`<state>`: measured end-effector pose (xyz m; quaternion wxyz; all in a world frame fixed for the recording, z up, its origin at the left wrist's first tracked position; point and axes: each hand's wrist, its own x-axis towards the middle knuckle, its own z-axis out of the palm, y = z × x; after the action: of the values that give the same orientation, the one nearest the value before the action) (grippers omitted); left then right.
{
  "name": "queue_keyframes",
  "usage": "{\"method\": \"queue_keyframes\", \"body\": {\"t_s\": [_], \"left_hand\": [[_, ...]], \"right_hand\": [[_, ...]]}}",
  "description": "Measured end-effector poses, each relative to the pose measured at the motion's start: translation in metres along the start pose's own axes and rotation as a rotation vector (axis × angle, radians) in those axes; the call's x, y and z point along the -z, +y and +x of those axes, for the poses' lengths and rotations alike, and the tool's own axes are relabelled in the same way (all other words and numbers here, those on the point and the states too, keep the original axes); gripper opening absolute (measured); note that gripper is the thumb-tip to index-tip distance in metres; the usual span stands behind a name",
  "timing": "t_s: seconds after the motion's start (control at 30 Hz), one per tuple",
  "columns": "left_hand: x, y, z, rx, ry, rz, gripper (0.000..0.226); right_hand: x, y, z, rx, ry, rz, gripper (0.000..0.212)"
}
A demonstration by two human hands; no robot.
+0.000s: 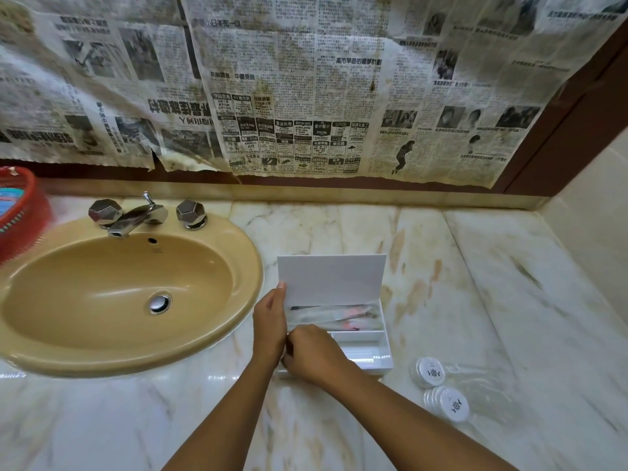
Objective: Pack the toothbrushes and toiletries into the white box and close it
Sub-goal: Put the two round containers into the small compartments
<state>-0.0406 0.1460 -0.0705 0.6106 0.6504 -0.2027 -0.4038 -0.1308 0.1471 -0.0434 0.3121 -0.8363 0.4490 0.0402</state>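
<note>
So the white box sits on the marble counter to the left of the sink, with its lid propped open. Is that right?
Not quite: the head view shows the white box to the right of the sink, not the left. It does sit on the marble counter, its lid propped open.

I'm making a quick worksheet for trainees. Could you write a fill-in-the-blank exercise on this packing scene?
1. The hinged lid of the white plastic box stands ____.
2. The left hand holds the lid's ____ edge.
3. The two round white packets lie on the marble counter, ____ the box.
4. The wrapped toothbrushes lie in the box's ____ compartment.

Missing words: open; left; outside; back
</note>
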Motion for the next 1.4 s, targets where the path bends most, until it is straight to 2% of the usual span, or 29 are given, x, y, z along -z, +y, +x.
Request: {"method": "queue_keyframes", "body": {"t_s": [0.17,0.27,0.37,0.53,0.63,0.77,0.87,1.27,1.4], "left_hand": [[0.000,0.001,0.000,-0.017,0.001,0.032,0.031],[-0.001,0.003,-0.003,-0.043,0.000,0.047,0.030],[-0.003,0.006,-0.006,-0.060,0.002,0.039,0.028],[-0.006,0.012,-0.011,-0.066,0.011,0.014,0.027],[-0.007,0.014,-0.013,-0.074,0.008,0.013,0.026],[-0.008,0.013,-0.014,-0.081,0.012,0.031,0.027],[-0.008,0.013,-0.014,-0.074,0.015,0.039,0.024],[-0.011,0.016,-0.016,-0.072,0.025,0.017,0.020],[-0.010,0.017,-0.017,-0.071,0.019,0.009,0.022]], "right_hand": [[0.018,0.003,-0.008,0.022,0.056,-0.009,0.017],[0.038,0.013,-0.017,0.018,0.162,0.009,0.015],[0.059,0.033,-0.029,-0.043,0.266,0.029,0.013],[0.081,0.071,-0.042,-0.175,0.340,0.017,0.014],[0.084,0.093,-0.050,-0.278,0.289,-0.039,0.025],[0.077,0.120,-0.063,-0.400,0.141,-0.098,0.046],[0.069,0.134,-0.070,-0.450,0.052,-0.103,0.052],[0.065,0.150,-0.070,-0.471,0.040,-0.106,0.040],[0.074,0.135,-0.068,-0.439,0.152,-0.090,0.036]]}}
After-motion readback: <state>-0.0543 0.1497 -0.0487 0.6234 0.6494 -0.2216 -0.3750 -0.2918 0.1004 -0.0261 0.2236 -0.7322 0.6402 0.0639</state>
